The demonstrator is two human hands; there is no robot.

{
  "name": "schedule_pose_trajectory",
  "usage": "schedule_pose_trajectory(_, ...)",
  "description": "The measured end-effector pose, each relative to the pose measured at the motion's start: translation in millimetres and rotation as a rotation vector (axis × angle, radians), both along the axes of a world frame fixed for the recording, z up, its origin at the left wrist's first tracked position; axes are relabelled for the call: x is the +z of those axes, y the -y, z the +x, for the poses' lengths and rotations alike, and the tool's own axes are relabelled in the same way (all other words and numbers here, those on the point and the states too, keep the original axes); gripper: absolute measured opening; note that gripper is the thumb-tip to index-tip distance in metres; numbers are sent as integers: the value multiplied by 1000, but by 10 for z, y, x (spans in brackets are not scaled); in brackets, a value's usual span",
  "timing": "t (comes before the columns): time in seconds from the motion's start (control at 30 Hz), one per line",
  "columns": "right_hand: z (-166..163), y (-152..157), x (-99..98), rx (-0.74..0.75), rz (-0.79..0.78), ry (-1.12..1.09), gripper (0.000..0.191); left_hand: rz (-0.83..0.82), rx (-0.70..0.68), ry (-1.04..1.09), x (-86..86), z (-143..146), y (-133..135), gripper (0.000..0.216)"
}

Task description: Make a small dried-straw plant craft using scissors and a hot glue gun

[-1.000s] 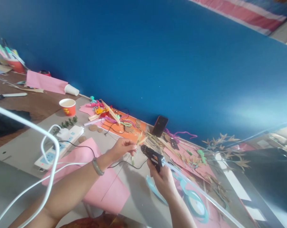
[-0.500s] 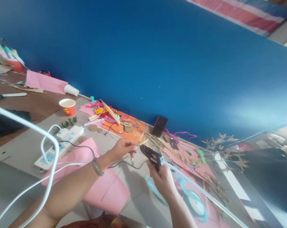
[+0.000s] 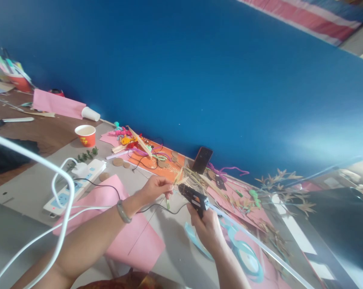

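Observation:
My right hand (image 3: pixel 205 224) is wrapped round the handle of a black glue gun (image 3: pixel 195 198), its nozzle pointing left. A long clear glue stick (image 3: pixel 256 239) runs out of its back end. Fingers pinched, my left hand (image 3: pixel 157 189) holds a dried leaf sprig (image 3: pixel 177 176) just left of the nozzle. The sprig's thin stem and a small green leaf show below the fingers. Whether nozzle and sprig touch, I cannot tell. Under my left forearm lies a sheet of pink paper (image 3: pixel 139 241).
A white power strip (image 3: pixel 76 186) and looping white cable (image 3: pixel 69 208) lie left. A red paper cup (image 3: pixel 86 136) stands behind them. A phone (image 3: pixel 202 159) leans on the blue wall. Orange paper (image 3: pixel 166 173) carries craft bits; blue ribbon (image 3: pixel 249 261) and dried leaves (image 3: pixel 279 239) lie right.
My right hand and the glue gun have shifted slightly to the right, away from the sprig. My left hand keeps its pinch in nearly the same place.

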State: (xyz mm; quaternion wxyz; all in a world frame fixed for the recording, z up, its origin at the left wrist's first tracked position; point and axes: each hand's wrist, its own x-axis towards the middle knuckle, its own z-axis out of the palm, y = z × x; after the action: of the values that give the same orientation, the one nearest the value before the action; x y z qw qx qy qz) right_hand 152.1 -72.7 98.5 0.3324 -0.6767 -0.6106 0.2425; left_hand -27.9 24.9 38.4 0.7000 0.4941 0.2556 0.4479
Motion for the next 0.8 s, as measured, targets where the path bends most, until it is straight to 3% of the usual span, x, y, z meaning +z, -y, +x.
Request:
schedule_pose_trajectory(0.1, 5, -2, -3, 8, -1, 126, 41, -5, 5, -4, 9, -3, 3, 25)
schedule_pose_trajectory(0.53, -28, 17, 1, 114, 55, 282, 46, 28, -5, -22, 21, -11, 13, 28)
schedule_pose_trajectory(0.8, 13, 0, -31, 92, 121, 317, 44, 47, -2, -24, 19, -11, 14, 27)
